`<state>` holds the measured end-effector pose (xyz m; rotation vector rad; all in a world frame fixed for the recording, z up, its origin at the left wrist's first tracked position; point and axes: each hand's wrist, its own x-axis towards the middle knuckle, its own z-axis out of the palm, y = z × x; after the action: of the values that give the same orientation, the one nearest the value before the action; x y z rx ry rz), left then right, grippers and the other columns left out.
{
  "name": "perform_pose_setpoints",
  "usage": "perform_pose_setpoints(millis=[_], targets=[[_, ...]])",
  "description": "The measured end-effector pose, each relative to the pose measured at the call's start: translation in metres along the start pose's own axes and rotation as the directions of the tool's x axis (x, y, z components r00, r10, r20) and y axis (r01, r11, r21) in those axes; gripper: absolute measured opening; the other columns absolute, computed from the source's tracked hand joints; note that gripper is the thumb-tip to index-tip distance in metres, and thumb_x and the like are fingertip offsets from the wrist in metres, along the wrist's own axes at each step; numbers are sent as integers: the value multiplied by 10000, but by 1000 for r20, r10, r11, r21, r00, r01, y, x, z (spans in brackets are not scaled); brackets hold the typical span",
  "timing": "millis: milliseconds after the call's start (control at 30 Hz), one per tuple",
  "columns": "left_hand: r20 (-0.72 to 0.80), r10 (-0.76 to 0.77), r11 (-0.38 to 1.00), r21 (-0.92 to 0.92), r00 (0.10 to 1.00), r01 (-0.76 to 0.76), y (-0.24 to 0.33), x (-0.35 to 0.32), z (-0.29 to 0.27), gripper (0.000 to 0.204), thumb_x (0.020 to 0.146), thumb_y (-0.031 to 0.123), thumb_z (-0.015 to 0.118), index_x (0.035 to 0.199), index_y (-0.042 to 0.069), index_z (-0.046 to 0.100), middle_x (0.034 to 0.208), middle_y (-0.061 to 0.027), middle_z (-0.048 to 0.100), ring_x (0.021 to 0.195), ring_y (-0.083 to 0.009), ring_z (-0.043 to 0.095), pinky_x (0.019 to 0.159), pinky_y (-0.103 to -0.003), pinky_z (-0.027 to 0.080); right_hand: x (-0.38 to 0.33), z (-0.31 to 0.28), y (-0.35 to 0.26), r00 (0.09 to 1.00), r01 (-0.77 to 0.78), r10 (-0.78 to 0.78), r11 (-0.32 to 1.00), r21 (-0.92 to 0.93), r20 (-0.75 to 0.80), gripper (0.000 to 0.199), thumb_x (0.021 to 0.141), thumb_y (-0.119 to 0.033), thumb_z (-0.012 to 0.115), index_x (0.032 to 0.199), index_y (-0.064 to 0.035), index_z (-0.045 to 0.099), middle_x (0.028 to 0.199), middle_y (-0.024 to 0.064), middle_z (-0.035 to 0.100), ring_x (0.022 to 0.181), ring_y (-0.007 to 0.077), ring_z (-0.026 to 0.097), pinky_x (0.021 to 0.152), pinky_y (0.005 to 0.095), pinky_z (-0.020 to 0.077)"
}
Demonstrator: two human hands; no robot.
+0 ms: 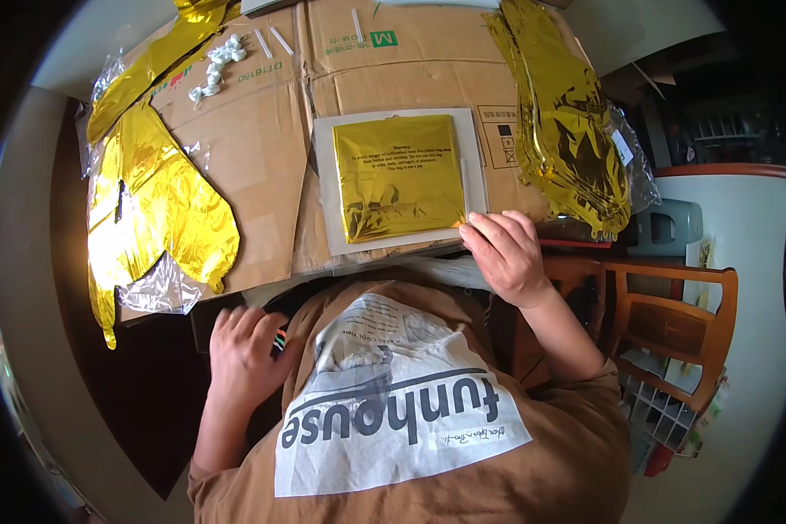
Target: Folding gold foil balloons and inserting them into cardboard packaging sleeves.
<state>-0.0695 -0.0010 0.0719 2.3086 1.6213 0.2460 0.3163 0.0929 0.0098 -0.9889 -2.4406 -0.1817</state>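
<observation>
A flat, square gold foil packet [402, 166], its clear sleeve printed, lies on a white sheet [327, 196] at the middle of the cardboard. At its lower right corner my right hand [508, 253] is closed in a pinch. A small orange bit shows at those fingertips; what they hold is mostly hidden. My left hand [244, 349] is below the cardboard's front edge, near my body, with its fingers curled. Beside its thumb shows a small dark object with coloured stripes [279, 341], partly covered by the hand.
Large gold foil balloons lie flat at left [170, 205] and right [572, 131], with clear plastic wrapping beside them. Near the back are a white bunched strand [218, 65] and thin white sticks [279, 40]. A wooden chair [672, 323] stands to the right.
</observation>
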Motion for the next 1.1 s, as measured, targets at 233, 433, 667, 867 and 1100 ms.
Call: perform_pose_setpoints(millis=[233, 433, 667, 867, 1100], targets=[[-302, 386, 906, -51, 872, -419, -1, 96, 52, 526, 702, 189, 853, 1189, 96, 678, 1225, -110, 658, 1158, -332, 616, 1030, -520, 455, 7, -4, 8, 997, -76, 81, 978, 196, -20, 246, 796, -60, 778, 1027, -75, 696, 1060, 56, 679, 952, 238, 640, 899, 407, 487], [-361, 280, 923, -153, 890, -352, -3, 102, 52, 211, 715, 98, 853, 737, 105, 644, 1028, -37, 724, 1050, -241, 685, 1158, -553, 334, 19, -14, 12, 983, -185, 175, 952, 243, 63, 179, 798, -106, 785, 929, -91, 665, 957, 39, 638, 869, 246, 614, 835, 409, 452], [-336, 197, 933, -224, 921, -282, -1, 113, 55, 260, 726, 63, 821, 661, 115, 574, 914, -8, 712, 1015, -221, 686, 1217, -603, 190, 36, -20, 29, 883, -406, 320, 887, 219, 343, 216, 803, -169, 795, 750, -72, 609, 827, 58, 605, 802, 276, 581, 809, 398, 420], [-291, 92, 965, -211, 952, -158, 4, 113, 53, 230, 716, 68, 791, 676, 108, 567, 905, 5, 675, 1007, -225, 642, 1216, -630, 114, 69, -29, 50, 523, -717, 536, 697, 1, 663, 509, 699, -431, 890, 637, -16, 603, 612, 154, 627, 596, 327, 621, 604, 436, 487], [-379, -139, 985, -150, 915, 87, 31, 106, 45, 522, 684, 55, 738, 1188, 113, 614, 1249, -109, 572, 1245, -338, 509, 1206, -633, 105, 67, -33, 49, 508, -677, 592, 724, -135, 626, 500, 697, -433, 895, 718, -26, 606, 674, 139, 639, 658, 314, 638, 641, 417, 496]])
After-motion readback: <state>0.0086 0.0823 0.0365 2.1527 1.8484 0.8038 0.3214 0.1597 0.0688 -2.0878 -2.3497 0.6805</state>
